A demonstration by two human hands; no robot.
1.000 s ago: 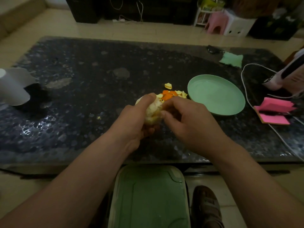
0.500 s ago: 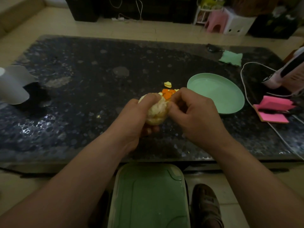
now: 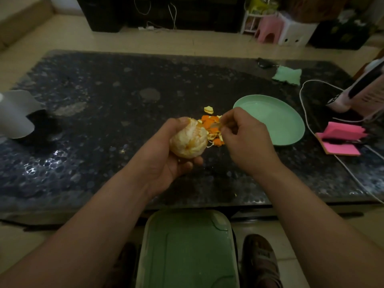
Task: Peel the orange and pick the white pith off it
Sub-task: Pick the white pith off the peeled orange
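The orange sits in the left hand, held above the dark speckled counter near its front edge. It is nearly round, so it has no real long axis. Its segment seams run together at a spot on the side facing the person, so the core points back toward them and slightly up. The skin is off the side I can see, with pale pith over the flesh. The left hand's fingers curl under and behind the fruit and the thumb lies over the top, so the far side and underside are hidden.

The right hand is just beside the orange, not touching it. Its thumb and forefinger pinch a pale strip, and the other fingers are curled in. The strip is blurred, so I cannot tell whether it is pith or thin peel.

A heap of peel scraps lies on the counter between and behind the hands, partly covered by them. To its right is a green plate, with the right hand overlapping its near-left rim. Further right are a white cable and pink sticky notes. A green cloth lies near the far edge. A white object at the left is cut off by the frame.
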